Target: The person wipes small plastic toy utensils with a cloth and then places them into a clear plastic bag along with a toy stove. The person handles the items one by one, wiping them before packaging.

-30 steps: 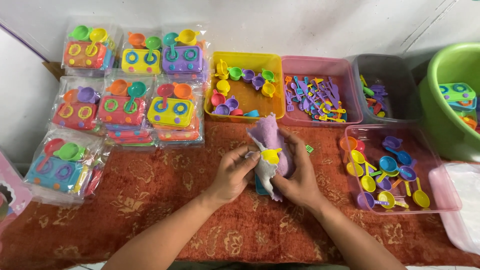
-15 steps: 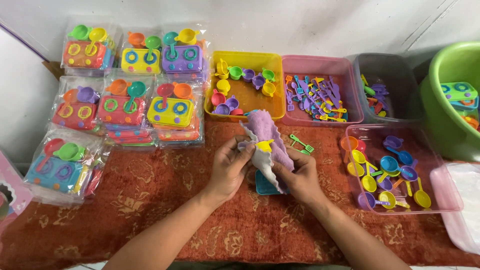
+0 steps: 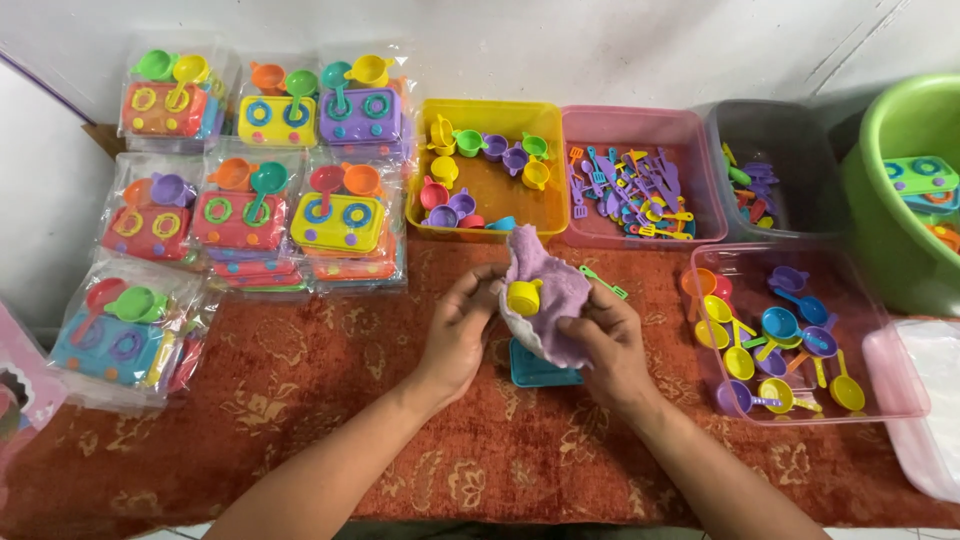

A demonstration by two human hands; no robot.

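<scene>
Two hands work mid-table over a red patterned cloth (image 3: 300, 400), white wall at 12 o'clock. Left hand (image 3: 455, 335) reaches in from 7 o'clock, fingers curled, thumb and fingertips pinching a purple plastic piece (image 3: 550, 300) with a yellow toy cup (image 3: 523, 297) on its front. Right hand (image 3: 610, 345) from 5 o'clock, fingers closed on the same purple piece's lower edge. Teal toy stove (image 3: 540, 370) lies on cloth just beneath. Bagged toy sets (image 3: 260, 200) crowd 10 o'clock; yellow bin (image 3: 560, 215), pink bin (image 3: 700, 225), grey bin (image 3: 800, 140) line 12 to 1; clear tray (image 3: 890, 400) at 3; green tub (image 3: 880, 230) at 2. Open cloth toward 6 and 8 o'clock.
</scene>
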